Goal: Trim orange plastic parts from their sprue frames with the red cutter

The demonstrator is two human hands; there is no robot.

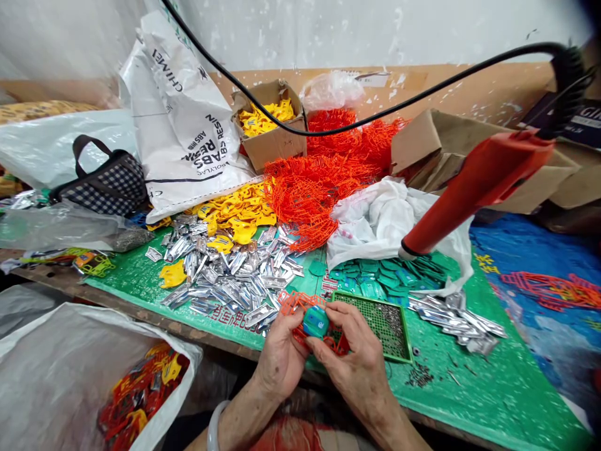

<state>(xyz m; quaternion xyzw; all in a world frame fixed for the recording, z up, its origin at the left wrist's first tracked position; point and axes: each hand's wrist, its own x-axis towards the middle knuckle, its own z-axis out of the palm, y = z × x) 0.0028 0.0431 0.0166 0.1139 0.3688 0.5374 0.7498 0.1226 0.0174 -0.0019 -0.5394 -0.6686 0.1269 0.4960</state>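
At the table's near edge both my hands pinch one small assembly. My left hand [280, 351] grips the left side of an orange plastic frame [293, 302]. My right hand [353, 351] presses a teal plastic piece [315, 321] onto that frame with thumb and fingers. Just behind my left hand lies a heap of silver metal clips [230, 279]. A green tray [387, 319] holding small dark screws sits right beside my right hand.
A pile of orange frames [328, 172], yellow plastic pieces [235, 216] and teal pieces [389, 275] under a white bag cover the green mat. An orange-handled tool [474, 185] hangs on a black cable at right. A bag of finished parts [141, 388] stands lower left.
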